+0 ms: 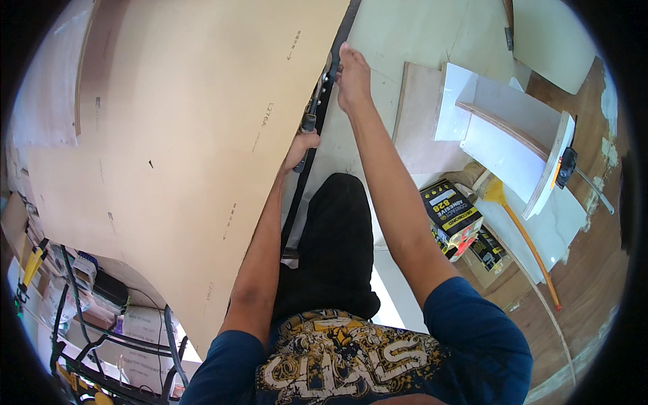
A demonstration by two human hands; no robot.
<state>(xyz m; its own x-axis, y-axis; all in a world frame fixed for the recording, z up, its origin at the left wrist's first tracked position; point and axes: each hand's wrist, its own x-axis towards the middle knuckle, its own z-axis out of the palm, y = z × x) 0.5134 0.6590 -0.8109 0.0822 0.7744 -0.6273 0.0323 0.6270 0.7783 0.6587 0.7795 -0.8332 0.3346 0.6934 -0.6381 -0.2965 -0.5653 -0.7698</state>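
Observation:
A large tan board (182,108) stands at the left, with a long black bar (314,162) running along its right edge. My left hand (302,148) is closed around the dark handle of a metal clamping hand tool (311,118), seemingly locking pliers, at that edge. Part of this hand lies behind the board. Higher up, my right hand (354,79) has its fingers curled in against the bar, near the tool's far end. What those fingers grip is partly hidden.
On the right are a white shelf unit (506,121), a black and yellow adhesive can (451,210) and an orange-handled brush or scraper (526,236) on a white panel. A black metal frame (121,344) stands at lower left. A pale panel (418,34) lies beyond my right hand.

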